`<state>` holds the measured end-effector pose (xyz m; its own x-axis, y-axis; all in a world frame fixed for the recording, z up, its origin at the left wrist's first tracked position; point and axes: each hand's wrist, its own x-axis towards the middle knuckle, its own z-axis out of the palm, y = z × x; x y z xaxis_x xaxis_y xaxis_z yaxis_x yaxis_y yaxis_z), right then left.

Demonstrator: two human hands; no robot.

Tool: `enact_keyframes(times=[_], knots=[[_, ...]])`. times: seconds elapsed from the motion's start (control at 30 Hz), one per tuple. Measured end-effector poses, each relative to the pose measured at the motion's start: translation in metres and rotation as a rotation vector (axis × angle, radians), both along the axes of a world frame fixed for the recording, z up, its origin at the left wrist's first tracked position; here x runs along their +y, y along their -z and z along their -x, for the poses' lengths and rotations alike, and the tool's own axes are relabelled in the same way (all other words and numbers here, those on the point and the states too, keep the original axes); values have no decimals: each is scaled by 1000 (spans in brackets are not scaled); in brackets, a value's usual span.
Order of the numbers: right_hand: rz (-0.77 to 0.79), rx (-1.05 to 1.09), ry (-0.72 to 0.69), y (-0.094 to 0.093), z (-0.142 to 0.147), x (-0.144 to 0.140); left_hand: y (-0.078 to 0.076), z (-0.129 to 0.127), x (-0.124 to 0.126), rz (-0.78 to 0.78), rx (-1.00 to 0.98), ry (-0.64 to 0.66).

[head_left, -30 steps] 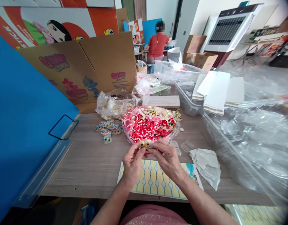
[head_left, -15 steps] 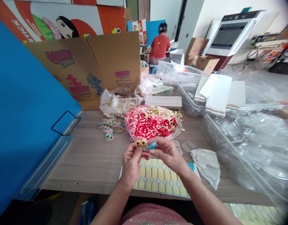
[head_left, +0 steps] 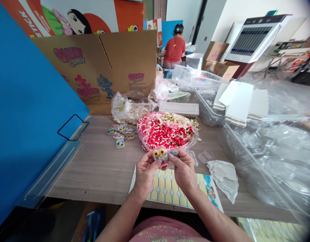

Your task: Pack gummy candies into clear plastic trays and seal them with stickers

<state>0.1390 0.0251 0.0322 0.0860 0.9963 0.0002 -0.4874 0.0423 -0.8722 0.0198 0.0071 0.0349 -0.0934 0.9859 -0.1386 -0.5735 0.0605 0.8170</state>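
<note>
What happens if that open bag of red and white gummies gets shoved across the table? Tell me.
The bag of gummies would probably slump rather than slide as one piece: its thin clear plastic looks floppy. It is heaped full, so likely heavy for its size. Its mouth lies open, and loose pieces already sit on the table beside it, so a push might spill more.

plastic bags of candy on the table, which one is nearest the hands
The bag of red and white gummies, directly behind the left hand and right hand. The bag of pale candy sits farther back, by the Gummy Candy carton.
</note>
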Motion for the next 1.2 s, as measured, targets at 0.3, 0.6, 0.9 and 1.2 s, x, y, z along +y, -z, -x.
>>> enact_keyframes(times=[0.3,0.6,0.9,1.2], knots=[[76,104,-140,-7,-2,3,22,6,-1,-96,135,25],[-41,-124,102,3,-4,1,14,6,-8,-224,314,-2],[-635,-966,360,-5,-20,-17,14,10,1,-203,341,-102],[-556,-711,149,-4,-13,-2,14,21,-7,-499,618,-53]])
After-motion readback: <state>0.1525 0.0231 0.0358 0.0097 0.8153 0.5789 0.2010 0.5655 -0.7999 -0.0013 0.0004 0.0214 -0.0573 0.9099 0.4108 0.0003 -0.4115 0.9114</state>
